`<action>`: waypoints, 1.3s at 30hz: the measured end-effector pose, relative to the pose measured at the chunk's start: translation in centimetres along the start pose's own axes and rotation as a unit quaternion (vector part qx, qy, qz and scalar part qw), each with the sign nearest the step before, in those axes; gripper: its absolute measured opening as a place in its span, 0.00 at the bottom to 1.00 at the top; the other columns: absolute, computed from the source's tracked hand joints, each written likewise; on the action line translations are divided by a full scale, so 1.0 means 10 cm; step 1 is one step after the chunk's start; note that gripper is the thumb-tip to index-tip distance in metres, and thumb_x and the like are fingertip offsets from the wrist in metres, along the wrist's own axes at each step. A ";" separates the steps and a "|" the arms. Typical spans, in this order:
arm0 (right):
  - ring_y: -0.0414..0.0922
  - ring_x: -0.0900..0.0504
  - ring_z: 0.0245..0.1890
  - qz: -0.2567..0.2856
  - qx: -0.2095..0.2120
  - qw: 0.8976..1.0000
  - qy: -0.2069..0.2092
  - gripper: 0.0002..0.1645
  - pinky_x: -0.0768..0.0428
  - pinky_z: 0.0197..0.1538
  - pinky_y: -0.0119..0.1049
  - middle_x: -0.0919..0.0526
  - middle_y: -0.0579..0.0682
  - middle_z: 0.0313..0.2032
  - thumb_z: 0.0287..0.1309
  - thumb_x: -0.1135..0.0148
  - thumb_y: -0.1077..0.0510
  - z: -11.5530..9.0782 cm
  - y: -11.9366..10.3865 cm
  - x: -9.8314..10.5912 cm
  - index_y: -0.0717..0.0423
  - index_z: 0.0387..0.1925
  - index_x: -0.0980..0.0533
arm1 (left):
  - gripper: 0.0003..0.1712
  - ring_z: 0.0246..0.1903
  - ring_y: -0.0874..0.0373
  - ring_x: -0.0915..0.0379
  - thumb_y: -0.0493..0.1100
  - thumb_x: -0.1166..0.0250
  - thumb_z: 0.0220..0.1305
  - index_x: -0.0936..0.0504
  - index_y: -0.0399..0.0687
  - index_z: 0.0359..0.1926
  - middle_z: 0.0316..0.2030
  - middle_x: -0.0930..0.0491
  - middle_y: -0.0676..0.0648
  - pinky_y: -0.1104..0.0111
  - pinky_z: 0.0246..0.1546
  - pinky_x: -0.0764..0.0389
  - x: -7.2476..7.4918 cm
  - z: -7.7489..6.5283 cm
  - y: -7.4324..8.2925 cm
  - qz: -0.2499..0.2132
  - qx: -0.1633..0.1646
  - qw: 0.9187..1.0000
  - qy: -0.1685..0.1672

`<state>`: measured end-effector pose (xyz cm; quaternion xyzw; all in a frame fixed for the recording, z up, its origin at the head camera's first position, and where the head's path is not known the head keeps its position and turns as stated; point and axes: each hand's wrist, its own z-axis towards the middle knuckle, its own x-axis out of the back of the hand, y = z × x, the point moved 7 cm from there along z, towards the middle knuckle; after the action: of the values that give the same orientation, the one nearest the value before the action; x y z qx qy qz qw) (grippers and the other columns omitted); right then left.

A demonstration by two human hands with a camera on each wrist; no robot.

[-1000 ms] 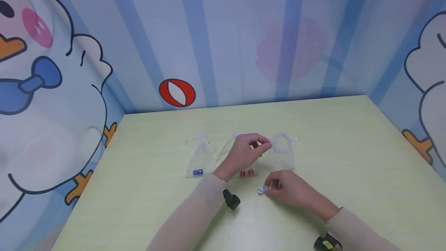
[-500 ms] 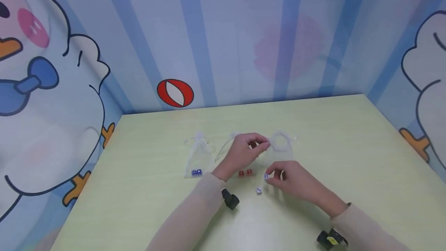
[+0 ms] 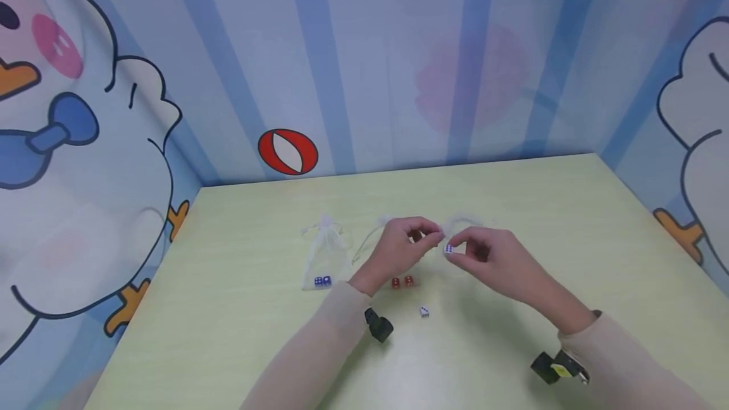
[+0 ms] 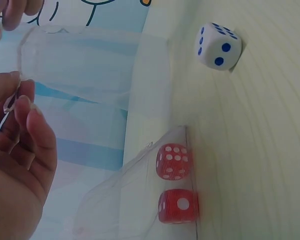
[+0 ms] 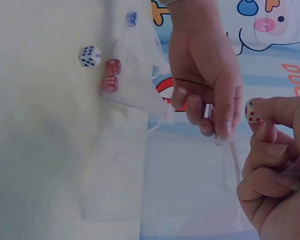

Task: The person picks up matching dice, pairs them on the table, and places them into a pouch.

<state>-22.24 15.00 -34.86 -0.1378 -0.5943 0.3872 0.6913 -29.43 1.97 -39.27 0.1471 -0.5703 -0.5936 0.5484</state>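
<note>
My left hand (image 3: 398, 248) pinches the rim of a sheer white drawstring bag (image 4: 95, 70), its mouth held up in the left wrist view. Just right of that hand, my right hand (image 3: 501, 264) holds a white die (image 3: 448, 249) between thumb and fingertip, beside the bag's rim. Red pips show on the held die (image 5: 252, 112) in the right wrist view. On the table below lies another white die (image 3: 424, 312), with blue pips facing the left wrist camera. Two red dice (image 4: 174, 162) sit in a second sheer bag (image 5: 135, 92), partly hidden by my left arm in the head view.
A third sheer bag (image 3: 324, 248), with two blue dice (image 3: 322, 281) at its bottom, lies left of my left arm. The pale yellow-green table (image 3: 228, 347) meets a blue striped backdrop (image 3: 387, 81) at the back and sides.
My right hand has lifted one white die off the table, away from the other, and carried it up to the bag mouth. The left hand has stayed in place.
</note>
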 end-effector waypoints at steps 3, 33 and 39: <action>0.40 0.33 0.15 -0.014 -0.005 0.999 0.040 0.12 0.33 0.18 0.31 0.30 0.43 0.16 0.54 0.38 0.48 0.02 0.01 0.15 0.49 0.37 0.22 | 0.10 0.25 0.61 0.30 0.53 0.40 0.59 0.18 0.57 0.38 0.27 0.21 0.61 0.70 0.20 0.28 -0.02 0.00 -0.01 -0.004 0.004 1.000 -0.005; 0.42 0.32 0.15 -0.002 -0.033 0.992 0.119 0.16 0.32 0.19 0.32 0.29 0.45 0.17 0.54 0.38 0.48 0.01 0.14 0.33 0.53 0.41 0.23 | 0.10 0.23 0.60 0.31 0.54 0.41 0.60 0.18 0.59 0.37 0.26 0.22 0.58 0.69 0.21 0.29 -0.05 0.01 -0.02 -0.016 0.005 1.000 -0.014; 0.40 0.34 0.15 0.066 0.019 0.991 0.115 0.08 0.34 0.17 0.30 0.31 0.44 0.16 0.51 0.35 0.61 -0.05 -0.05 0.18 0.54 0.35 0.23 | 0.10 0.24 0.61 0.31 0.52 0.41 0.61 0.18 0.57 0.38 0.26 0.22 0.59 0.70 0.21 0.28 -0.02 0.00 0.01 -0.006 0.007 1.000 -0.011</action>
<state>-21.62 16.08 -33.35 -0.2075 -0.4930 0.4251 0.7303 -29.32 2.18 -39.33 0.1476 -0.5796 -0.5943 0.5377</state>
